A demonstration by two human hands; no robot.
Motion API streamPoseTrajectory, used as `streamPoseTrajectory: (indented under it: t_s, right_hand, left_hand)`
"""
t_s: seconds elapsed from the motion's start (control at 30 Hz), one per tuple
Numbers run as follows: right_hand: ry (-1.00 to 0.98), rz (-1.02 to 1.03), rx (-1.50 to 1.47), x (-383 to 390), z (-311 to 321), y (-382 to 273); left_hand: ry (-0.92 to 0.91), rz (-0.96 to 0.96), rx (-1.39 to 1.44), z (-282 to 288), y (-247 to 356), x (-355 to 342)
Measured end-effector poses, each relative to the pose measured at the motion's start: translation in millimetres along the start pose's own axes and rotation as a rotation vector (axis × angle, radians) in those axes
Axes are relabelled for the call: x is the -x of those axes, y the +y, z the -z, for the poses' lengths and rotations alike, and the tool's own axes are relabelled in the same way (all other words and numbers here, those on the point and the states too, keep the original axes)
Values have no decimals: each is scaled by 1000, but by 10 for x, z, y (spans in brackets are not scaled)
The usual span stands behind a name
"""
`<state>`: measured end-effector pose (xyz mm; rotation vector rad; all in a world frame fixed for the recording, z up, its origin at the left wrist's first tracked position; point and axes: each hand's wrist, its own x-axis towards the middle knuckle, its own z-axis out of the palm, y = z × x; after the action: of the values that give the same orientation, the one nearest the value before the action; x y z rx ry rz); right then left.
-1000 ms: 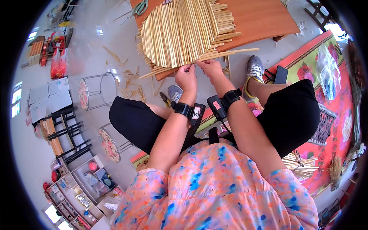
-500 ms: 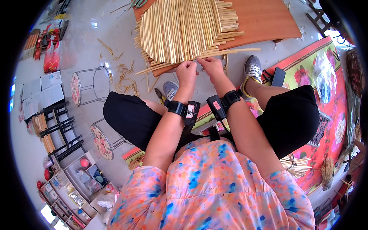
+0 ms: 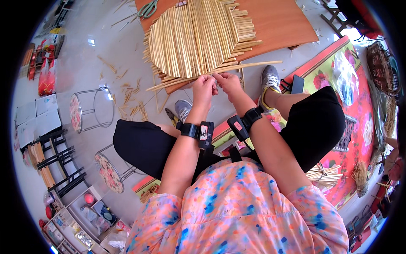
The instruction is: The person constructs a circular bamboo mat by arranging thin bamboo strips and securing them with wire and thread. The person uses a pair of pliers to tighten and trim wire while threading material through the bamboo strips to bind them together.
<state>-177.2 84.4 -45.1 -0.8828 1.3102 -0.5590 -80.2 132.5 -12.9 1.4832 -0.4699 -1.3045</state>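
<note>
A woven mat of pale straw sticks (image 3: 188,38), rounded at the left and with jagged stick ends at the right, lies on an orange-brown wooden board (image 3: 285,34). Along its near edge run loose longer sticks (image 3: 258,63). My left hand (image 3: 204,86) is closed at that edge, thumb and fingers pinched on something too small to make out, perhaps a fine strand. Beside it my right hand (image 3: 229,84) pinches at the same edge, fingertips against the sticks; what it grips is unclear. Green-handled scissors (image 3: 148,8) lie on the board's far left corner.
Straw offcuts (image 3: 127,95) litter the floor. Two round stools (image 3: 76,112) stand left, near shelves (image 3: 80,220). A flowered mat (image 3: 363,127) on the right holds a phone (image 3: 297,84), a plastic bag (image 3: 342,80) and straw bundles (image 3: 321,175). Another person's arm (image 3: 393,158) shows at the right edge.
Both hands and the near edge of the straw piece sit slightly lower in the picture, as the whole view has shifted. The fingers stay pinched at the edge, my left hand slightly turned.
</note>
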Motion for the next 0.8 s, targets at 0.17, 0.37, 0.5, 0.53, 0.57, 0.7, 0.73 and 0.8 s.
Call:
streamPoseTrajectory:
  t_s: [0.17, 0.37, 0.5, 0.53, 0.57, 0.7, 0.73, 0.8]
  right_hand:
    - [75, -31, -47, -11, -58, -101]
    - [69, -26, -228, -22, -89, -60]
    - [105, -28, -167, -22, -103, -57]
    - [102, -32, -170, -17, -114, -77]
    - [99, -35, -173, -12, -119, -97]
    - [31, -124, -106, -45, -45, -151]
    - [31, -132, -86, -74, -37, -156]
    - [79, -101, -34, -93, -17, -135]
  left_hand:
    - [4, -5, -44, 19, -45, -8]
    - [-95, -23, -196, 15, -115, -39]
    - [-84, -121, -356, 53, -176, -65]
    - [-80, -161, -410, 82, -193, -87]
    - [-76, -201, -464, 101, -216, -103]
    - [-73, -159, -398, 115, -270, -108]
    - [-71, -131, -371, 103, -235, -93]
    - [-100, -115, -339, 72, -169, -80]
